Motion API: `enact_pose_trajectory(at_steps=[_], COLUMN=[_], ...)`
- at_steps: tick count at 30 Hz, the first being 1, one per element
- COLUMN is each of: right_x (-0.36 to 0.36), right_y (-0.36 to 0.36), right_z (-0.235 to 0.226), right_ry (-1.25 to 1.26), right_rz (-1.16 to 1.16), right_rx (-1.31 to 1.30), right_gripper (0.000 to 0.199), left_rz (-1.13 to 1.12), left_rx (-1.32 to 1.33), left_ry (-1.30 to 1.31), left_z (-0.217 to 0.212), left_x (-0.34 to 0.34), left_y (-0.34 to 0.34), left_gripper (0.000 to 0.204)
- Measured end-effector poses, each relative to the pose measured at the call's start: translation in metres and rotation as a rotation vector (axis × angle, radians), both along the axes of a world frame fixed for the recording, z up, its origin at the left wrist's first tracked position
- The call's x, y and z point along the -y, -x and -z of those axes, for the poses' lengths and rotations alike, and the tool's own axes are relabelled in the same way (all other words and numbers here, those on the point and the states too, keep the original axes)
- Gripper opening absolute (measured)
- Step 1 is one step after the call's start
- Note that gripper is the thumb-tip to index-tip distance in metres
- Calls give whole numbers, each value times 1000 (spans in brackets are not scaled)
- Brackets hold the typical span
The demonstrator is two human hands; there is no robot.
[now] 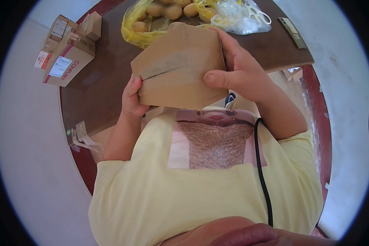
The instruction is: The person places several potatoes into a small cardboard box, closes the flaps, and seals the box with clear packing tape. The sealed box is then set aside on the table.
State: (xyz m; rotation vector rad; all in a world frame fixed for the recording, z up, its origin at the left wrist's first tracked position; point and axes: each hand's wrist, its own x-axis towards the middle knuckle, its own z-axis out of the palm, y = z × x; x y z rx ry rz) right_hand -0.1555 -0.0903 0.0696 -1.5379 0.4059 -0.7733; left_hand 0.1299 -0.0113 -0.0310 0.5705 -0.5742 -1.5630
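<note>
Between both hands I hold a brown cardboard box (176, 74) in front of my chest, above the near edge of the table. My left hand (133, 98) grips its lower left side, fingers partly hidden behind it. My right hand (240, 69) clasps the right side, thumb lying across the face toward me and the other fingers around the far edge. A dark streak runs across the cardboard. Just beyond the box, a yellow plastic bag (131, 35) lies open with several potatoes (174, 11) in it.
On the dark brown table (98, 88), more cardboard boxes (71, 57) stand at the left. Clear plastic wrap (233, 18) and white-handled scissors (258, 14) lie at the far right, near a flat strip-shaped tool (292, 32). Tape strips (84, 137) hang from the left front edge. A black cable (261, 176) crosses my shirt.
</note>
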Motion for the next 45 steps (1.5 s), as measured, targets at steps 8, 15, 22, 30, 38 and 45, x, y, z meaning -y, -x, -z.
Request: enact_pose_trajectory(at_steps=[8,15,22,30,38,45], right_x=[11,17,25,24,7,18], right_y=[20,19,8,-8,-17,-10], right_z=[11,16,13,-21,-23,-18], right_ry=[-155,-249,-371,-249,-17,-201], right_rz=[-140,37,100,-87,-71,-78], right_rx=[65,-37,16,-101,-76,-75], right_gripper=[100,60,46,51,54,51], left_rz=[-51,-83,-113,-66,-63,-63], left_rx=[41,106,94,-22,-16,-23], left_ry=[23,31,20,42,88,111], left_z=[-1,-5,0,15,12,13], left_x=[-2,-1,0,-1,-6,-4], left_y=[5,11,8,-5,-1,-1], left_gripper=[60,62,60,58,66,63])
